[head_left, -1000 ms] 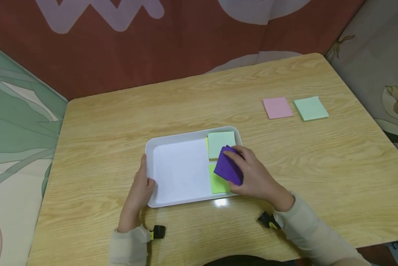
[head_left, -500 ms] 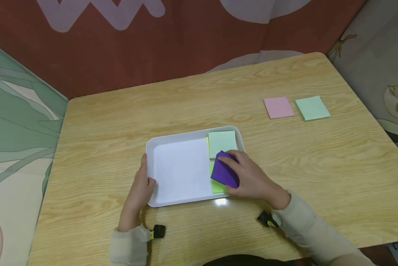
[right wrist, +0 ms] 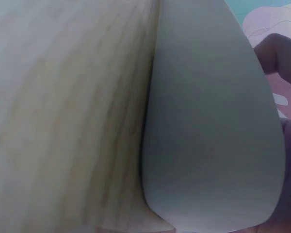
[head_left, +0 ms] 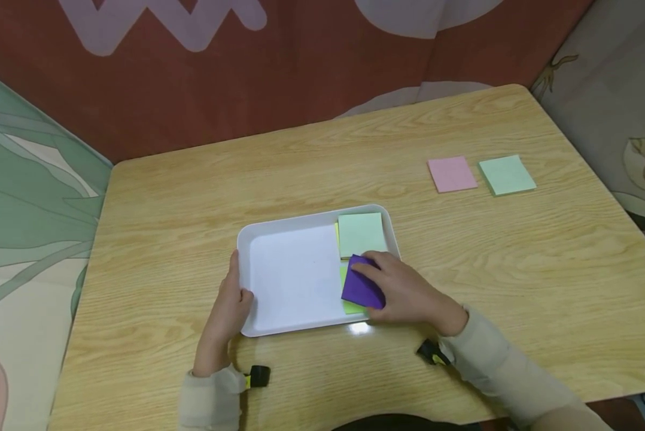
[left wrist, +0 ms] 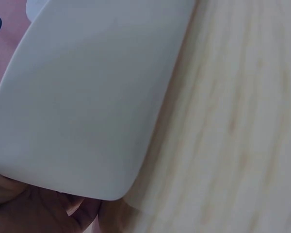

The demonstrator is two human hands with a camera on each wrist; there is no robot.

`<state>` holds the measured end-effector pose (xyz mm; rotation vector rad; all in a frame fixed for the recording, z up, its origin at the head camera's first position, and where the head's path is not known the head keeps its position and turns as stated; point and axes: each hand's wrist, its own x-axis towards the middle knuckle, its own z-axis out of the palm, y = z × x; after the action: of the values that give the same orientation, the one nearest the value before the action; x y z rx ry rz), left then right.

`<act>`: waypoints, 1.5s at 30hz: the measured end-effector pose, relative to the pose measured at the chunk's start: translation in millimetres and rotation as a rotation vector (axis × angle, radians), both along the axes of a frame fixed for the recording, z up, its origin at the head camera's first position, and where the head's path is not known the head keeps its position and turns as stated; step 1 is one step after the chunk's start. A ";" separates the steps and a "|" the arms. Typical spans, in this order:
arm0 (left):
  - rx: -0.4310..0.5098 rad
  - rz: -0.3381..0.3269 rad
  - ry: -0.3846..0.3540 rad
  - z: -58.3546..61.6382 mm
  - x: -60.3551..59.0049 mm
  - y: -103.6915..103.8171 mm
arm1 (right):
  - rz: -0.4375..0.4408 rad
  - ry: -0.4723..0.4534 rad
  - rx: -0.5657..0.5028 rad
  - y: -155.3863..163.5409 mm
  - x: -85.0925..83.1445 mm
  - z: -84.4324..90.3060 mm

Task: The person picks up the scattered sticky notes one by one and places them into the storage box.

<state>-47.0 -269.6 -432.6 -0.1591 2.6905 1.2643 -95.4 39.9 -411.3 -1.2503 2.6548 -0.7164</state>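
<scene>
The right hand (head_left: 408,293) pinches a purple pad (head_left: 361,288) over the lime pad (head_left: 349,306) at the tray's (head_left: 279,326) four o'clock corner, the left hand (head_left: 231,305) gripping its nine o'clock rim; the pink pad (head_left: 452,173) and pale green pad (head_left: 507,174) wait at two o'clock.

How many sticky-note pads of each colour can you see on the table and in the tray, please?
Purple pad: 1, held by the right hand over the white tray
Bright green pad: 1, in the tray
Pale green pads: 2, one in the tray, one on the table
Pink pad: 1, on the table
Total: 5
</scene>
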 end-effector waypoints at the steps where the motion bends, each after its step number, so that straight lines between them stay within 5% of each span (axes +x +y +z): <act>1: 0.000 0.000 0.001 0.0 0.0 0.2 | 0.008 0.000 0.011 0.2 -0.8 -0.1; 17: -0.006 0.005 0.014 1.8 -1.8 2.5 | 0.141 -0.120 0.109 -0.8 -12.8 3.8; 28: -0.012 0.009 0.019 2.8 -3.0 3.4 | 0.179 -0.121 0.158 -2.2 -18.9 4.6; 45: -0.032 -0.009 0.013 4.0 0.7 2.8 | 0.038 -0.102 -0.005 6.6 -24.6 12.1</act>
<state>-46.3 -266.8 -428.6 -0.1431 2.7202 1.2249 -120.0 46.6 -399.3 -1.2278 2.5423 -0.7603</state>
